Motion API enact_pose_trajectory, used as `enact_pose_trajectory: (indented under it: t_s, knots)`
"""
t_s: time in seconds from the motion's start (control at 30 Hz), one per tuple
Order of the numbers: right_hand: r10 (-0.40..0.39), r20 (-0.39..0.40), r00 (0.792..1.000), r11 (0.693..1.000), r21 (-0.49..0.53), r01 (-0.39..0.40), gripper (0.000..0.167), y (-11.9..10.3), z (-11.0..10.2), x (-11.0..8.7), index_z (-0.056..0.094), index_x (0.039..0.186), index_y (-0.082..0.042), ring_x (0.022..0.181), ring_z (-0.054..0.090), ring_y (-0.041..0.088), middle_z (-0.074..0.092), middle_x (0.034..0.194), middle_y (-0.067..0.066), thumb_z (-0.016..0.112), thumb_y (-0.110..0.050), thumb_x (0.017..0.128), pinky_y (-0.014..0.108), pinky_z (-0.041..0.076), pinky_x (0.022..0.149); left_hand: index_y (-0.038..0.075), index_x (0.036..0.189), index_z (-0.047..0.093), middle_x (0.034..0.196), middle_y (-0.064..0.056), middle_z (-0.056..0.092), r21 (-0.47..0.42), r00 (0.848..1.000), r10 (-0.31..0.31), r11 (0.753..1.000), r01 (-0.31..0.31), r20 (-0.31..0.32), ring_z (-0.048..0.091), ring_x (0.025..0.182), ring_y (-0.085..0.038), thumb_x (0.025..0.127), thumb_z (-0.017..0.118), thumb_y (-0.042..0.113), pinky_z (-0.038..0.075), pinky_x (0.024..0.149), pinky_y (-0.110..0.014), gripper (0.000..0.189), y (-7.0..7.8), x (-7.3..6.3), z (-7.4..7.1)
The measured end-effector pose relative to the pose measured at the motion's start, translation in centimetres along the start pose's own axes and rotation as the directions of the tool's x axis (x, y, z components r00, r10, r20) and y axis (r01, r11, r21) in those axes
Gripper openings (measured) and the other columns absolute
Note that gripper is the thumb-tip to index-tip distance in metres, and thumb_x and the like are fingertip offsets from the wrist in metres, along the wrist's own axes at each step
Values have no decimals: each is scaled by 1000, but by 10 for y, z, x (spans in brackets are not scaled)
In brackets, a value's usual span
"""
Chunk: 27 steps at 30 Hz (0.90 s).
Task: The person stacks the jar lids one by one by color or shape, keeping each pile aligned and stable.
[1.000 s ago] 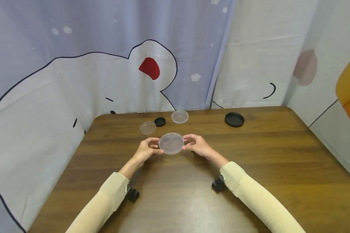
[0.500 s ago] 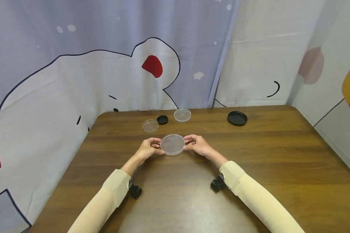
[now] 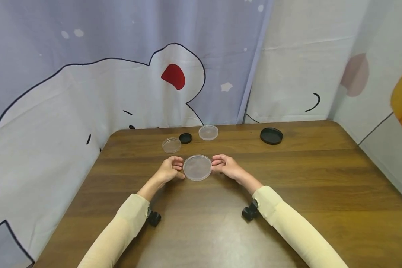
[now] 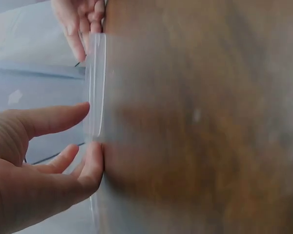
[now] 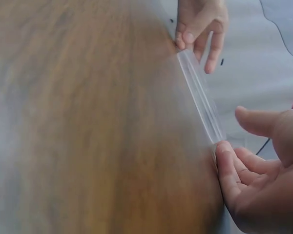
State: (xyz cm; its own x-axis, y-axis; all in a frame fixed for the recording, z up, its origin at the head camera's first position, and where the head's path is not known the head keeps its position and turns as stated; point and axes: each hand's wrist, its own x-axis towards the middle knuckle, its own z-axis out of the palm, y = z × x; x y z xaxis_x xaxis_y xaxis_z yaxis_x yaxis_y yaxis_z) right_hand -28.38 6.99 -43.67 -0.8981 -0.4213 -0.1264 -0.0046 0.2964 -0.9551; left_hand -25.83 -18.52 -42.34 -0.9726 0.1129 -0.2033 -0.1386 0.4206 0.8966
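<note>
A large clear petri dish [image 3: 197,168] lies flat on the wooden table between the two hands. In the left wrist view the dish's side wall [image 4: 97,85] shows a stepped double edge. My left hand [image 3: 166,171] is at its left side, with the thumb and fingers spread and relaxed near the rim. At the opposite side is my right hand [image 3: 228,167]. Its fingertips are right at the rim, and in the right wrist view its thumb [image 5: 256,121] is lifted away from the dish. Neither hand pinches it.
Behind the dish stand a smaller clear dish [image 3: 171,145], a small black dish [image 3: 185,138] and a frosted clear dish [image 3: 208,133]. A larger black dish [image 3: 271,136] is at the back right. A patterned curtain [image 3: 120,85] hangs along the table's far edge.
Both hands held the large petri dish by its sides a second ago. It is now slightly lower in view, and the fingers have loosened, the left thumb drawing back from the rim.
</note>
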Motion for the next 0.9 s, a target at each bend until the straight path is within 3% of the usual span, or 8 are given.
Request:
enact_pose_trajectory:
  t_s: [0.13, 0.27, 0.5, 0.67, 0.83, 0.9]
  knots:
    - [50, 11, 999, 991, 123, -51, 54, 2, -5, 1, 40, 142, 6, 106, 61, 18, 53, 136, 27, 60, -11, 95, 26, 54, 86, -10, 134, 44, 131, -30, 52, -26, 1000, -23, 999, 22, -19, 56, 118, -39, 77, 68, -14, 49, 102, -40, 62, 2, 5, -7]
    - [98, -2, 995, 980, 176, -96, 53, -4, -14, 4, 38, 145, 3, 112, 59, 24, 50, 140, 25, 56, -14, 98, 28, 54, 88, -9, 139, 41, 137, -29, 49, -60, 999, -36, 998, 34, -28, 52, 125, -40, 83, 66, -9, 46, 107, -42, 61, 17, 17, -17]
    - [155, -61, 986, 955, 264, -134, 54, -19, -37, 28, 35, 148, -1, 135, 46, 37, 44, 148, 23, 53, -16, 100, 43, 42, 111, -3, 143, 39, 142, -24, 49, -124, 998, -36, 992, 30, -49, 51, 129, -37, 85, 67, -5, 43, 110, -42, 64, 56, 58, -23]
    - [186, -133, 973, 937, 323, -135, 56, -20, -49, 46, 33, 150, -3, 138, 43, 34, 42, 151, 19, 54, -17, 100, 43, 39, 114, -2, 142, 42, 142, -22, 50, -157, 995, -51, 987, 37, -83, 51, 129, -34, 85, 68, -6, 44, 109, -42, 63, 69, 86, -21]
    - [191, -220, 957, 956, 262, -131, 56, -13, -55, 60, 35, 149, -4, 136, 46, 32, 44, 150, 17, 55, -18, 99, 40, 43, 110, 0, 140, 45, 144, -19, 48, -181, 991, -97, 980, 79, -95, 52, 130, -31, 82, 72, -4, 47, 107, -36, 64, 76, 103, -13]
    - [182, -262, 948, 969, 214, -127, 55, -10, -56, 65, 37, 148, -3, 133, 49, 31, 47, 147, 17, 57, -18, 98, 37, 46, 104, 0, 141, 43, 148, -18, 43, -201, 987, -129, 974, 107, -98, 50, 131, -31, 82, 71, -5, 46, 108, -36, 66, 80, 103, -6]
